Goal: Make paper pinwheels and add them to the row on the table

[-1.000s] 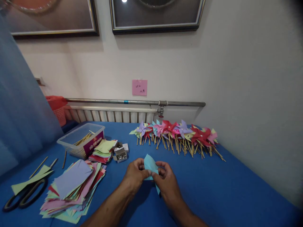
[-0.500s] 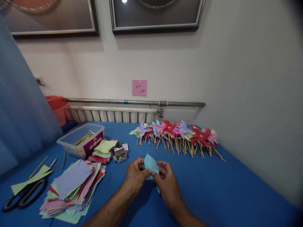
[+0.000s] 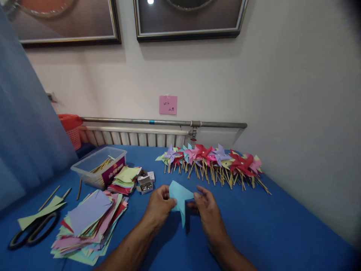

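Note:
Above the blue-covered table, a light blue piece of cut paper [image 3: 180, 194] is pinched at its left side between the thumb and fingers of my left hand [image 3: 160, 205]. One pointed flap sticks out to the right, and another hangs down. At the right-hand tip is my right hand [image 3: 207, 209], its thumb and a finger closed at the paper's point while its other fingers are loosely curled. Left of my hands stand small open boxes of shiny metal pins [image 3: 146, 185]. Finished paper pinwheels [image 3: 210, 156] on sticks lie in a row beyond my hands.
At left are a stack of coloured paper [image 3: 90, 214], smaller cut papers [image 3: 125, 177], black-handled scissors [image 3: 42, 229] under pale green scraps, and a clear plastic box [image 3: 98, 165] of sticks. A radiator [image 3: 135, 137] and a pipe run along the wall behind the table.
The light blue paper has spread open from a bunched shape, so its flaps now show. My right hand has moved right, from the paper's middle to its tip.

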